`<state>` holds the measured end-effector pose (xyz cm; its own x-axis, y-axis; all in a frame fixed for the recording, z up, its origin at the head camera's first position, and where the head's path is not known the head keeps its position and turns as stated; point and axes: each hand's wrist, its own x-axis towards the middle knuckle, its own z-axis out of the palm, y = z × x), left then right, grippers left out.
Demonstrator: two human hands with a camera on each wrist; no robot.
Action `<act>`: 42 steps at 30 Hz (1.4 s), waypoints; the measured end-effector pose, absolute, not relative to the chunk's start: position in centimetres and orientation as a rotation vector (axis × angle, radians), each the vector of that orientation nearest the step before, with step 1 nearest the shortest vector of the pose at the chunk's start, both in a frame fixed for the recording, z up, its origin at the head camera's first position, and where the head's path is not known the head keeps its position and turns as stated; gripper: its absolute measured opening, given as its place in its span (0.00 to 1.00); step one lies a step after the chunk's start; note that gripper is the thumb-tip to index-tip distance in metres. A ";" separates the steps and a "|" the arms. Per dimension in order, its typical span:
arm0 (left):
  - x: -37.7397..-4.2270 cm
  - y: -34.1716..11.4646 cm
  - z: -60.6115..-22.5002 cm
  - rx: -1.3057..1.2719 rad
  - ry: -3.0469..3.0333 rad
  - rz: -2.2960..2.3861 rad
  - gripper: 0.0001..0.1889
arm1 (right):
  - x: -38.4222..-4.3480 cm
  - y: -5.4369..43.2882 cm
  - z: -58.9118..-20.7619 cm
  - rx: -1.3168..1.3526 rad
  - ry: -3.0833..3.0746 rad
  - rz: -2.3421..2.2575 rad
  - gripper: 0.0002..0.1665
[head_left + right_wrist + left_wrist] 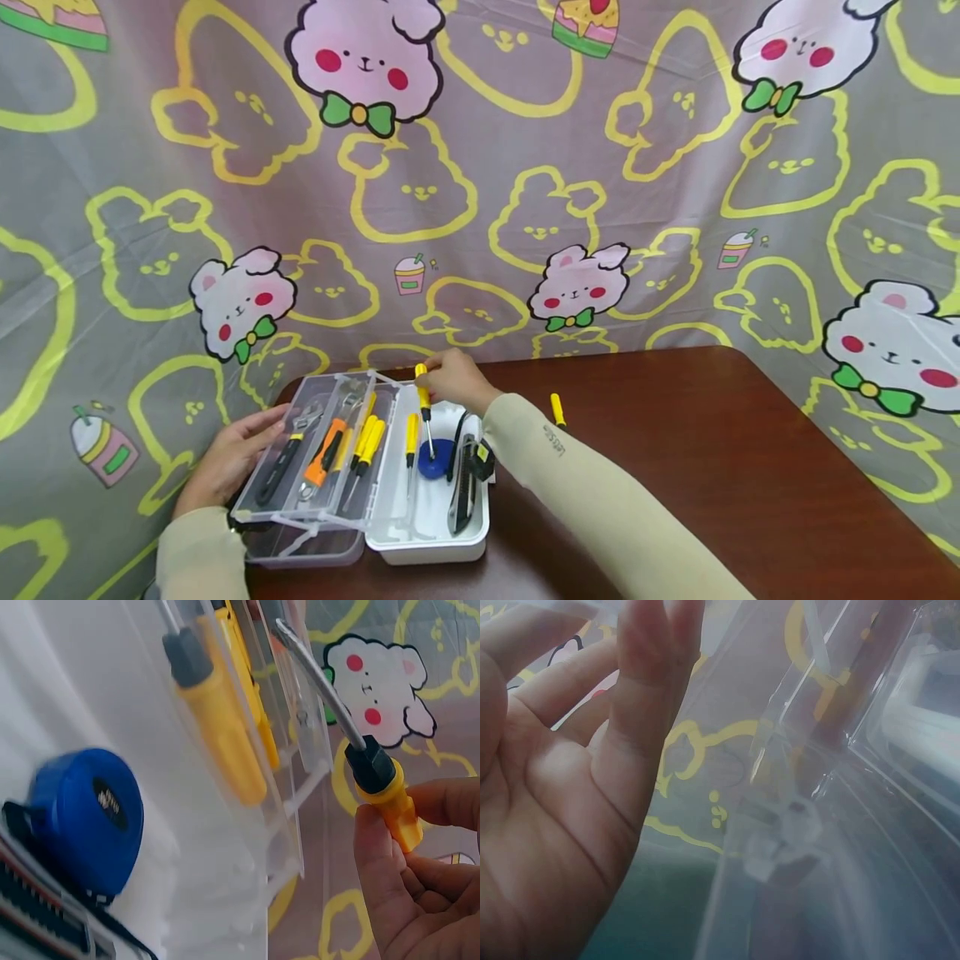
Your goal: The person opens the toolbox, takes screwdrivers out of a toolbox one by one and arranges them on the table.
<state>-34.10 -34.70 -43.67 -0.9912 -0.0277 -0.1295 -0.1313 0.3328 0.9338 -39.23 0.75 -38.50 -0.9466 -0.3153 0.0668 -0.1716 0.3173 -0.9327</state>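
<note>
My right hand (455, 380) pinches a yellow-handled screwdriver (424, 400) between thumb and fingers, above the far end of a white toolbox (431, 546). Its metal shaft points down toward a blue tape measure (432, 460) in the box. In the right wrist view the fingertips hold the screwdriver (384, 787) by its handle. My left hand (238, 448) rests against the outer edge of the clear tray (247, 510), fingers loosely extended. In that tray lie an adjustable wrench (279, 471), an orange cutter (326, 452) and several yellow-handled screwdrivers.
Another yellow screwdriver (412, 437) lies in the white box, beside a grey utility knife (464, 492) and a black-and-yellow item (480, 460). Right of the box, a yellow handle (557, 408) shows on the brown table (697, 442), partly behind the right sleeve. Patterned cloth (480, 208) hangs behind.
</note>
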 end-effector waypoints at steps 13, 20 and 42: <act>-34.0 -34.9 -43.7 -0.148 2.484 1.761 0.40 | -39.6 4.0 -38.9 -0.401 2.464 -1.711 0.18; -33.9 -35.0 -43.8 -0.113 2.489 1.794 0.40 | -40.3 5.8 -39.3 -0.375 2.499 -1.688 0.18; -34.0 -34.8 -43.7 -0.133 2.473 1.783 0.41 | -41.2 11.5 -40.3 -0.327 2.618 -1.560 0.20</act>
<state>-34.00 -34.82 -43.75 -0.9922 -0.0183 -0.1233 -0.1228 0.3148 0.9412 -41.18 11.54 -40.34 -0.9743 -0.2212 0.0433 -0.1434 0.4601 -0.8762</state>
